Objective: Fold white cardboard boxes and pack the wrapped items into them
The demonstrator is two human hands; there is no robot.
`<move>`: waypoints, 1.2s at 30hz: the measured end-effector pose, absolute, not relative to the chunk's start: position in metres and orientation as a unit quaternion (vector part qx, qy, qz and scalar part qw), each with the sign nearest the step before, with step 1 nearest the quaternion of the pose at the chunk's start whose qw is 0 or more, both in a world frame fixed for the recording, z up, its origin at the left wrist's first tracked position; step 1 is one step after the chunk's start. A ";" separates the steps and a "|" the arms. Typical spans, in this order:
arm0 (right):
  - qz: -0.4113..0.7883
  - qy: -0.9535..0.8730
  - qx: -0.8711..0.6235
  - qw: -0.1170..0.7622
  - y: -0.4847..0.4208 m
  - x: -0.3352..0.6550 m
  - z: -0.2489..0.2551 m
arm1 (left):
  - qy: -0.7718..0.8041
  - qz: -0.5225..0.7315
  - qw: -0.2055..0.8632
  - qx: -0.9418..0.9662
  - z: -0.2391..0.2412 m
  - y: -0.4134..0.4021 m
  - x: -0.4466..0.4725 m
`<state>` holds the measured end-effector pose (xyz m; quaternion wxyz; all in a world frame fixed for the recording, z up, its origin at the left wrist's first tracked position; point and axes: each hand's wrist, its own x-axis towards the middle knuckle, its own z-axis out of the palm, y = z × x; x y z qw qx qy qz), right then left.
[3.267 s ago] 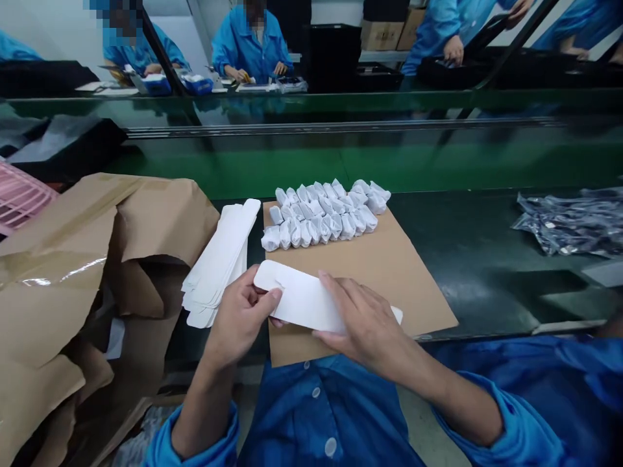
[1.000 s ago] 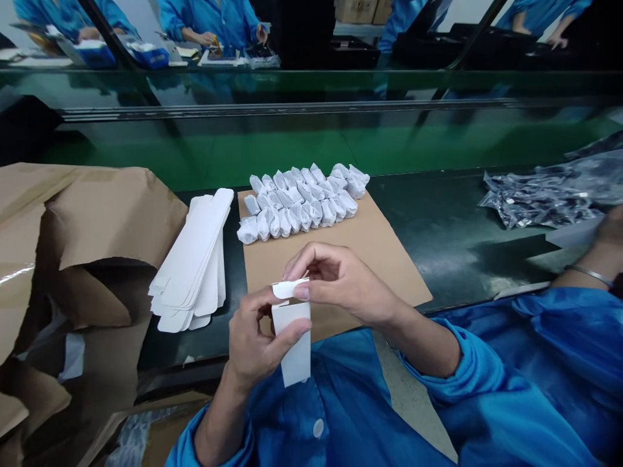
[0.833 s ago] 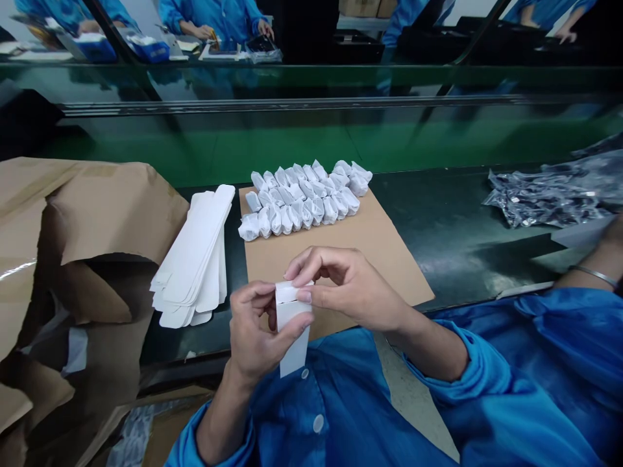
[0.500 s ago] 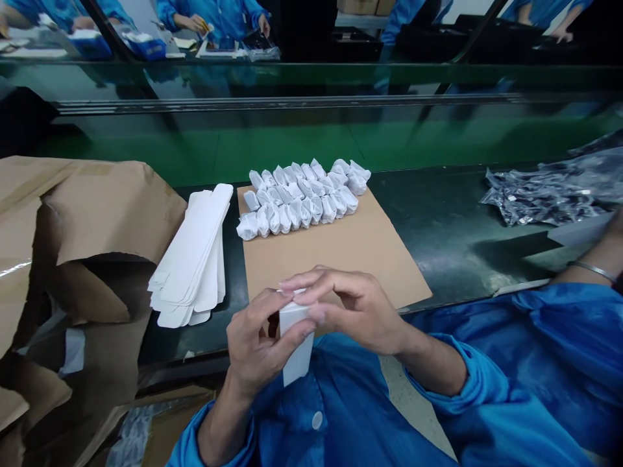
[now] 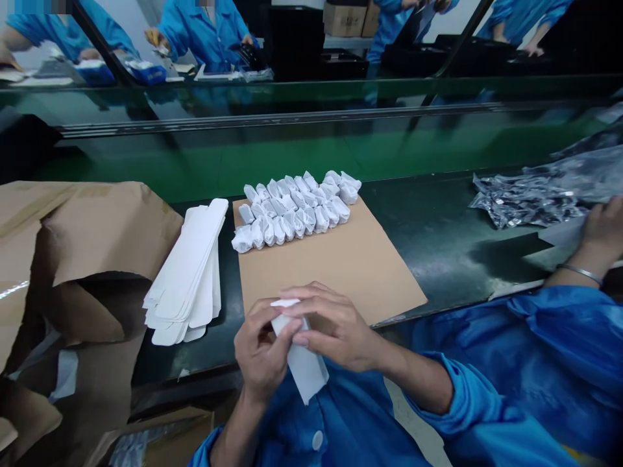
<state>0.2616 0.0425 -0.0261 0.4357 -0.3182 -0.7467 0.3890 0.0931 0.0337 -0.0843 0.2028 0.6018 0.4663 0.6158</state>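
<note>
A narrow white cardboard box [image 5: 307,370] is held up between my two hands, tilted, just in front of my chest. My left hand [image 5: 263,347] wraps round its upper left side, thumb across the front. My right hand [image 5: 338,324] pinches the box's top end from the right with thumb and fingers. Beyond them lies a brown cardboard sheet [image 5: 331,272], with rows of small white wrapped bundles [image 5: 292,214] along its far part. Left of the sheet is a stack of flat white cartons [image 5: 187,272], fanned out.
A torn brown cardboard box [image 5: 107,227] stands at the left. Clear plastic bags [image 5: 530,194] lie on the dark green table [image 5: 423,220] at right, near a co-worker's hand [image 5: 603,233]. Across the raised green ledge [image 5: 292,146], several people in blue work.
The box has tilted, its lower end swinging right, and my fingers have shifted at its top. At right, the co-worker's hand has come into view. The whole view has shifted slightly.
</note>
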 end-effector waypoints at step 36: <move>0.111 -0.741 -0.599 0.282 0.152 0.434 -0.065 | 0.502 0.128 0.075 0.852 -0.090 0.079 0.074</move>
